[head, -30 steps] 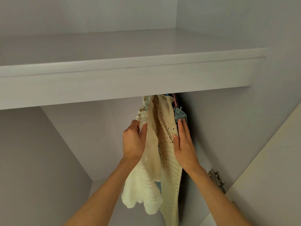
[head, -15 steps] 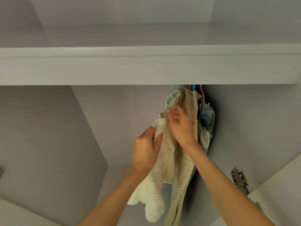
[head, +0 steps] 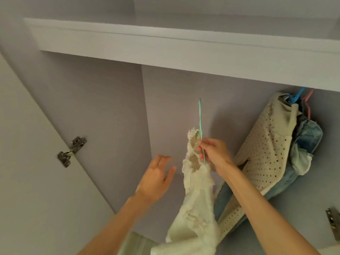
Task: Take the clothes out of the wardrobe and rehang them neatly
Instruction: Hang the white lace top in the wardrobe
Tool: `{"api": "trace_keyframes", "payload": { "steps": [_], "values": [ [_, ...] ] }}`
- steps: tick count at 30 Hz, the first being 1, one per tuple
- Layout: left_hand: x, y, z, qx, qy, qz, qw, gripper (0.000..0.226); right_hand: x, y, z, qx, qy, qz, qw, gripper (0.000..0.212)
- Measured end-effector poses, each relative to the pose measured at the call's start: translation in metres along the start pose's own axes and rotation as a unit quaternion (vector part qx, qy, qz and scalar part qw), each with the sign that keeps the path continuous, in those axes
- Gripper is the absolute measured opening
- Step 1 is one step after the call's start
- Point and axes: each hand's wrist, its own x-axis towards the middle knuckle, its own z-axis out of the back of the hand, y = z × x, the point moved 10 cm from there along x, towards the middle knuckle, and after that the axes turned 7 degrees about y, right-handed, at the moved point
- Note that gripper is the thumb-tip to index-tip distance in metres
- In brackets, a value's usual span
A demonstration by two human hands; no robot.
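The right hand (head: 211, 153) pinched the teal hanger (head: 201, 126), upright, its top (head: 195, 196) hanging below; the left hand (head: 156, 179) lay open just left; other clothes (head: 266, 153) hung right.

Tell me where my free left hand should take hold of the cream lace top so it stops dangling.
Probably the shoulder of the cream lace top, just below where the right hand pinches the teal hanger. Bring the open left hand in from the left: that side is unobstructed, while the dotted top and jeans crowd the right. The fabric hangs limp, so gather a fold.
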Motion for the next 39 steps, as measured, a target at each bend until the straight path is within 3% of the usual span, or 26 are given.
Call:
{"api": "trace_keyframes", "payload": {
  "steps": [4,6,8,11,14,18,22,26,32,36,39],
  "values": [
    [-0.023,0.060,0.029,0.044,-0.043,0.053,0.997,0.052,-0.008,-0.005,-0.023,-0.156,0.013,-0.001,0.988,0.039],
    [-0.034,0.082,0.039,0.043,-0.050,0.075,0.995,0.041,-0.012,-0.007,-0.035,-0.305,0.018,-0.004,0.952,0.050],
    [-0.043,0.097,0.047,0.048,-0.045,0.089,0.994,0.037,-0.017,-0.011,-0.051,-0.373,0.030,0.005,0.927,0.052],
    [-0.059,0.110,0.055,0.087,-0.027,0.112,0.990,0.051,-0.024,-0.012,-0.074,-0.360,0.037,0.046,0.931,0.053],
    [-0.074,0.120,0.059,0.136,0.014,0.125,0.983,0.094,-0.032,-0.004,-0.109,-0.304,0.091,0.103,0.943,0.057],
    [-0.112,0.123,0.053,0.067,0.053,0.146,0.986,0.074,-0.043,-0.008,-0.156,-0.263,0.163,0.154,0.938,0.057],
    [-0.176,0.141,0.058,0.049,-0.039,0.212,0.975,0.094,-0.046,-0.033,-0.203,-0.233,0.253,0.149,0.927,0.054],
    [-0.251,0.151,0.065,0.099,-0.123,0.351,0.923,0.091,-0.074,-0.053,-0.273,-0.240,0.410,0.148,0.868,0.049],
    [-0.357,0.110,0.052,0.100,-0.260,0.510,0.814,0.051,-0.139,-0.078,-0.348,-0.276,0.583,0.175,0.744,0.052],
    [-0.440,0.079,0.031,0.079,-0.347,0.585,0.729,0.060,-0.215,-0.081,-0.385,-0.303,0.647,0.254,0.652,0.051],
    [-0.502,0.047,0.017,0.059,-0.423,0.624,0.654,0.054,-0.281,-0.078,-0.401,-0.293,0.676,0.368,0.567,0.048]
  ]
}}
